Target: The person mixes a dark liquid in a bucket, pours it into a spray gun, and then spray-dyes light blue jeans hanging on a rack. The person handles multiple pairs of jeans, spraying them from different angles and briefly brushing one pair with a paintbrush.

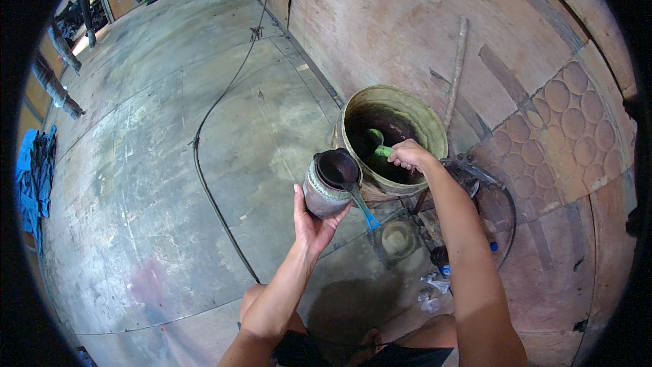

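My left hand (pixel 314 230) is wrapped round the lower side of a whitish, stained jar (pixel 320 194). Across its mouth rests a dark strainer or funnel (pixel 337 167), I cannot tell which, with its blue handle (pixel 367 213) sticking out to the lower right. Just right of the jar stands a large dirty, pale yellowish bucket (pixel 435 119), dark inside. Over its mouth my right hand (pixel 409 155) is closed on the handle of a green scoop (pixel 382 151). The scoop's head is down inside the bucket, and the liquid or residue there is too dark to make out.
A dark cable (pixel 204 170) runs along the floor at left. Right of the bucket lean a stick (pixel 456 71) and a dark hosed tool (pixel 475 175). Crumpled plastic (pixel 431 292) lies near my right knee. Blue cloth (pixel 30 170) and wrapped posts (pixel 58 85) are at far left.
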Demonstrator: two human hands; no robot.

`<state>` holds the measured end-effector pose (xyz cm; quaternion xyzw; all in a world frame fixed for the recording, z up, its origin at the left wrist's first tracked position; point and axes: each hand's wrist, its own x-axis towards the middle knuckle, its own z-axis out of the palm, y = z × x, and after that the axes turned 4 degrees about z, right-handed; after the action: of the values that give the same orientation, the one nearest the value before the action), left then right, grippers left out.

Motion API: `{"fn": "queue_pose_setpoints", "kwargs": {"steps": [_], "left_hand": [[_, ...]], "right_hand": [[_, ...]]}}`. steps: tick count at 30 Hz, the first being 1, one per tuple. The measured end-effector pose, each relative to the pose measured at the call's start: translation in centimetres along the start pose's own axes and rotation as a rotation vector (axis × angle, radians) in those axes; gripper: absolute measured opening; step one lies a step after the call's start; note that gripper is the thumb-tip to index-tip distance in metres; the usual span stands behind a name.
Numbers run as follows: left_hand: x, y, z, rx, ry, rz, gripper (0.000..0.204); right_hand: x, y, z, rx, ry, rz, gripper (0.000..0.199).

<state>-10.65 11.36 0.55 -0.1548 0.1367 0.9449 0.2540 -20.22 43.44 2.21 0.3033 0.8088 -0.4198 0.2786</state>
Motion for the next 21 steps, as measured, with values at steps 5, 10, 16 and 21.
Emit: {"fn": "queue_pose_setpoints", "kwargs": {"steps": [5, 10, 16, 21], "left_hand": [[0.2, -0.2, 0.0, -0.016, -0.044, -0.013, 0.092], [0.9, -0.5, -0.4, -0.035, -0.037, -0.034, 0.092], [1.8, -1.0, -0.9, -0.011, -0.050, -0.015, 0.088], [2.2, -1.7, -0.9, -0.004, -0.019, -0.028, 0.084]], "right_hand": [[-3.0, -0.8, -1.8, 0.163, 0.011, -0.090, 0.033], [-6.3, -0.6, -3.4, 0.216, 0.029, -0.172, 0.038], [-11.9, 0.5, -4.2, 0.229, 0.131, -0.300, 0.042], [-15.9, 2.2, -4.6, 0.230, 0.187, -0.368, 0.040]]}}
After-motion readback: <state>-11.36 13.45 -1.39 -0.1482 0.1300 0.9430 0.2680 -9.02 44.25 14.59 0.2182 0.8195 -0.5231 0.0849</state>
